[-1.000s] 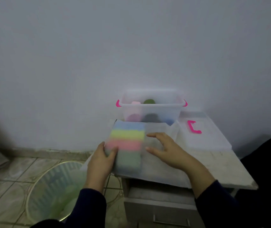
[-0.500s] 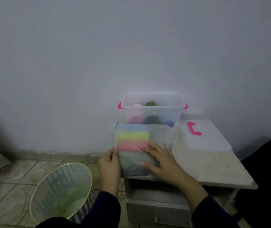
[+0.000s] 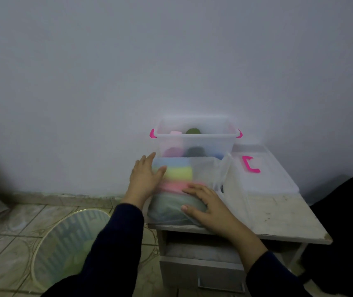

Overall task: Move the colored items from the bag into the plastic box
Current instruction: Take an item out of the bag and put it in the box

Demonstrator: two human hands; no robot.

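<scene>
Left hand [image 3: 144, 176] slid up bag [image 3: 205, 170], both grips spread flat, right hand [image 3: 205, 203], box [image 3: 197, 142] behind

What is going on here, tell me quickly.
A person is working at a small side table against the wall. Both hands lie on a translucent bag of stacked colored items: the left hand flat on its left side, the right hand over the near end. Behind the bag stands the open plastic box, already holding some colored pieces. Its lid lies to the right. The bag's items are not yet out.
</scene>
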